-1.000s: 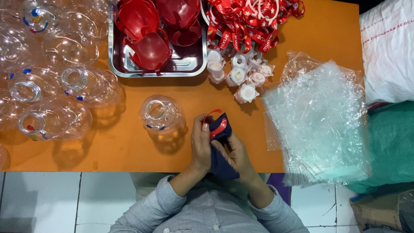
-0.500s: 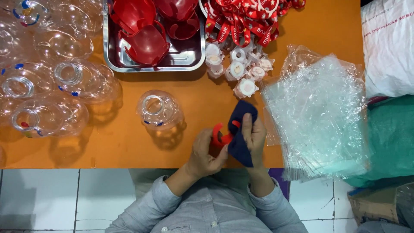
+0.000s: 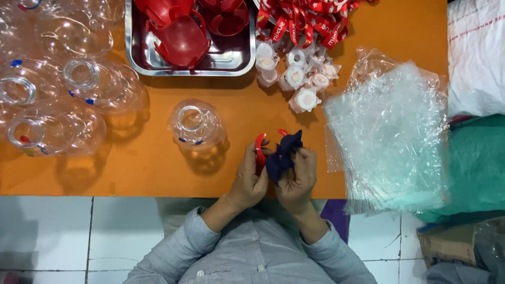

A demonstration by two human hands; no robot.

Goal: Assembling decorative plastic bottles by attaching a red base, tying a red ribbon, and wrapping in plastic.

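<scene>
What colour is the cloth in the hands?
Dark navy blue cloth, seen best in the head view.

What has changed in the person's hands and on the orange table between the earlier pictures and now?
The dark blue cloth, held flat over the red ring half a second ago, is now bunched up in the right hand. The left hand still holds the ring, which shows more. The clear jar, metal tray, white caps and plastic bags stayed where they were.

The dark blue cloth (image 3: 283, 155) has been bunched up against the red ring (image 3: 260, 147), now raised slightly toward frame centre.
</scene>
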